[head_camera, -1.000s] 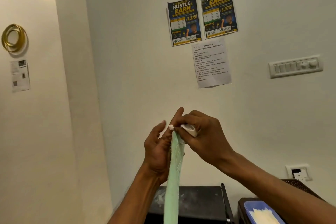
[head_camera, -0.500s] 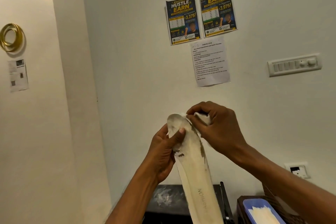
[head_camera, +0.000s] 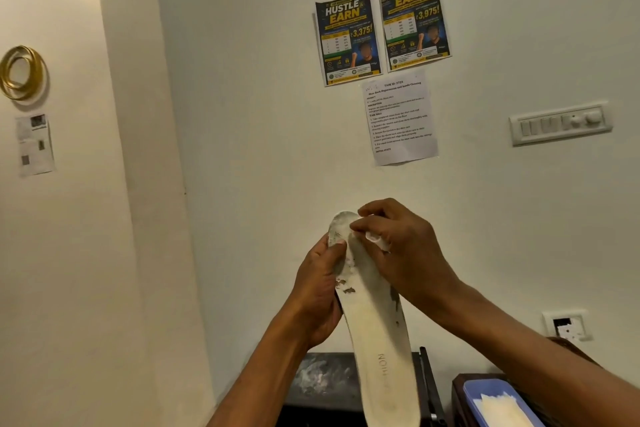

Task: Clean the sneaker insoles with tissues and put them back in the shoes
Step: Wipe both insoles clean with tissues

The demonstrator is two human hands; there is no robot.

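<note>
A worn off-white insole is held upright in front of the wall, its top face toward me, with grey scuffs and peeling patches near the upper end. My left hand grips its left edge, thumb on the face near the top. My right hand pinches a crumpled white tissue against the upper right part of the insole. No shoes are in view.
A blue box of white tissues sits on a dark brown stand at the bottom right. A black scuffed surface lies below the hands. The wall ahead carries posters, a switch panel and a socket.
The insole turned from edge-on, green underside showing, to its white top face toward me. My right hand with the tissue stays at the upper end of the insole.
</note>
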